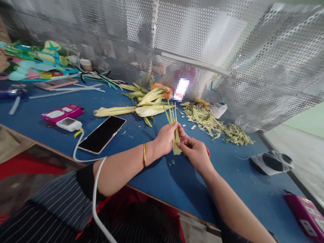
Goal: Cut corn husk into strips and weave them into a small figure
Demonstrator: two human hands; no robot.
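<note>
My left hand (165, 138) is closed around a pale green corn husk (176, 148), whose upper end is split into several narrow strips that stand up above my fingers. At the husk's lower end, my right hand (196, 152) pinches with thumb and forefinger. A red-handled tool (208, 152) shows behind the right hand, mostly hidden by it, with a small greyish part near the fingertips; its kind is not clear. Beyond my hands lies a pile of whole husks (154, 109). Husk scraps (207, 119) are heaped to the right of it.
Left of my forearm lie a black-screened phone (102, 135), a magenta device (62, 113) and a white device (69, 124) with a cable. A perforated metal screen (192, 37) borders the blue table (149, 182). A wrapped black spool (272, 162) stands at right.
</note>
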